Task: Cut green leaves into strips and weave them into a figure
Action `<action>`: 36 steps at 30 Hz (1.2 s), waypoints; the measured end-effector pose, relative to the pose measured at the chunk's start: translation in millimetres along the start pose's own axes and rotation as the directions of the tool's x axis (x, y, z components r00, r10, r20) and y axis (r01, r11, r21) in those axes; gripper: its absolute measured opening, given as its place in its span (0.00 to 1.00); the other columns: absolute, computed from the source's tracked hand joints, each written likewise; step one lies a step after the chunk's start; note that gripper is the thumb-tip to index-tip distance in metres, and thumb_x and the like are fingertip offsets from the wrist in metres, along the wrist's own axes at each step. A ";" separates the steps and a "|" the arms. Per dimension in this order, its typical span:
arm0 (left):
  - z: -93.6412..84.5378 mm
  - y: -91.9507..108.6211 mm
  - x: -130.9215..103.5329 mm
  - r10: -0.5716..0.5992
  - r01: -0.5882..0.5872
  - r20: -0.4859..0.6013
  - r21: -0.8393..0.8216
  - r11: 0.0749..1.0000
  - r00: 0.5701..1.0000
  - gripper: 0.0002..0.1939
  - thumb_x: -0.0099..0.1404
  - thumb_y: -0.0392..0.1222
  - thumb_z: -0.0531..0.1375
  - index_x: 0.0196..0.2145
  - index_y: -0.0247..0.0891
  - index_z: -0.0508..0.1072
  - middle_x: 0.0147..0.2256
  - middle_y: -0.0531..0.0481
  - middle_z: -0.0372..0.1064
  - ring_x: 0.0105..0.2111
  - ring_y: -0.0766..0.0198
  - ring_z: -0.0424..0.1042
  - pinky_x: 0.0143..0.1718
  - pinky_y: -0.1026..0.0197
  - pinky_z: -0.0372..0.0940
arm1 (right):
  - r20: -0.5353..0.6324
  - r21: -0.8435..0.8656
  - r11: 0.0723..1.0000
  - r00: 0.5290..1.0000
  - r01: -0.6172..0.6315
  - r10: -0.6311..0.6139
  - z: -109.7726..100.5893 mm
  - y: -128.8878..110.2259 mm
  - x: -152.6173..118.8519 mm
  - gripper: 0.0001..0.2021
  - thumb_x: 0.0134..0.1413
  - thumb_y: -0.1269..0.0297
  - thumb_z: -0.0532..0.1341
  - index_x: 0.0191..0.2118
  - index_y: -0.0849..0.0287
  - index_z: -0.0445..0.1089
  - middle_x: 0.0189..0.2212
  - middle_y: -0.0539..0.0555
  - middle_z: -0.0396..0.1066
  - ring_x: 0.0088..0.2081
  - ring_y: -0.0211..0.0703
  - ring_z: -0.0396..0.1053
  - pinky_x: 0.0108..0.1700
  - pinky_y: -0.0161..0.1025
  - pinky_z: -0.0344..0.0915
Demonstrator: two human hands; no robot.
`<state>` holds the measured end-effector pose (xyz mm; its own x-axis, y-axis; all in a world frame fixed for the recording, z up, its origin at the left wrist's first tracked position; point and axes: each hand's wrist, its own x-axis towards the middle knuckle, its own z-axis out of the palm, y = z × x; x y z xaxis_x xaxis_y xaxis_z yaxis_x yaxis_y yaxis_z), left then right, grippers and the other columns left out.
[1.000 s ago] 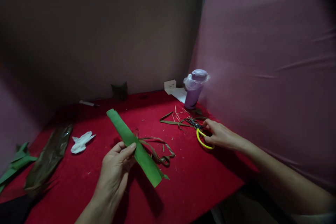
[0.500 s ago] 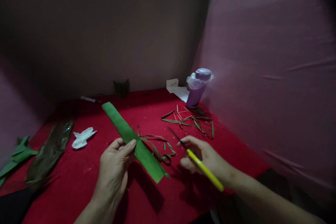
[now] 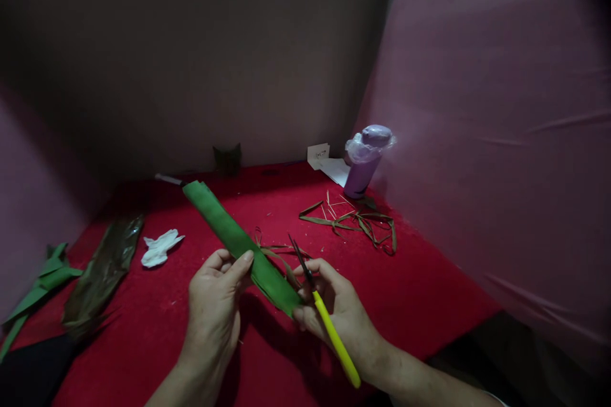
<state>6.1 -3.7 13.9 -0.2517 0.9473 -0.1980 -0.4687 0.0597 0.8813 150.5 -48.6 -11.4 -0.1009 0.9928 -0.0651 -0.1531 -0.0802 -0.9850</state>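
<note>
Folded green leaf strip held slantwise between both hands, scissors in the right

Folded green leaf strip (image 3: 222,226) is up above the red cloth (image 3: 410,292), in front of the person; far end points up and left, near end down by the right hand. Left hand (image 3: 210,305) closed in a pinch around the middle, thumb on top, fingers behind. Right hand (image 3: 348,315) partly closed: has the yellow-handled scissors (image 3: 337,340), blades pointing up and away, and thumb plus fingers at the strip's near end. How far the blades are open: can't tell, seen edge-on.

Handling, judged by look: very light; bendy across the flat, a bit stiffer lengthwise thanks to the folded layers. Surface probably smooth, maybe slightly slippery. Likely to crease or split along the grain if squeezed or twisted hard; layers could slide or spring open. Best hold: flat pinch over all layers at the middle, light second pinch near an end. Avoid gripping one loose edge.

Looks: long, narrow, flat, mid-green, matte to faintly satiny, brighter toward the near end. Long edges fairly straight; layered edges show at the far end and along the lower side. Brown dried leaf ties (image 3: 281,247) lie just beside it, partly hidden.
</note>
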 end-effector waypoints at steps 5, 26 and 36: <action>-5.0 -4.7 7.3 -0.038 0.033 0.054 0.091 0.995 0.998 0.12 0.42 0.36 0.69 0.25 0.35 0.70 0.21 0.55 0.72 0.20 0.69 0.71 0.21 0.68 0.68 | 0.005 -0.070 0.995 0.998 -0.068 0.069 -4.7 -1.7 2.4 0.14 0.44 0.70 0.58 0.40 0.59 0.60 0.20 0.42 0.60 0.17 0.31 0.63 0.19 0.28 0.57; -37.7 20.7 54.5 0.095 -0.062 -0.016 0.650 0.757 0.995 0.29 0.45 0.45 0.66 0.45 0.34 0.67 0.19 0.55 0.67 0.13 0.66 0.62 0.13 0.64 0.55 | -0.110 0.195 0.975 0.986 -0.105 0.128 -25.4 -6.3 23.6 0.23 0.40 0.61 0.61 0.43 0.60 0.54 0.18 0.49 0.70 0.15 0.40 0.67 0.15 0.31 0.62; -1.7 -11.8 -1.1 -0.358 0.266 0.320 0.298 0.917 0.877 0.13 0.52 0.46 0.65 0.26 0.33 0.71 0.23 0.47 0.72 0.21 0.65 0.71 0.23 0.66 0.63 | -0.044 0.224 0.973 0.997 -0.056 0.068 5.6 2.0 11.2 0.20 0.45 0.59 0.62 0.41 0.61 0.55 0.21 0.50 0.70 0.15 0.36 0.67 0.17 0.30 0.62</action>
<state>10.5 -6.0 3.0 0.2176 0.9103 -0.3522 -0.2447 0.4001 0.8832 143.5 -38.1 -13.2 -0.0680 0.9880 -0.1385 -0.3636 -0.1538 -0.9188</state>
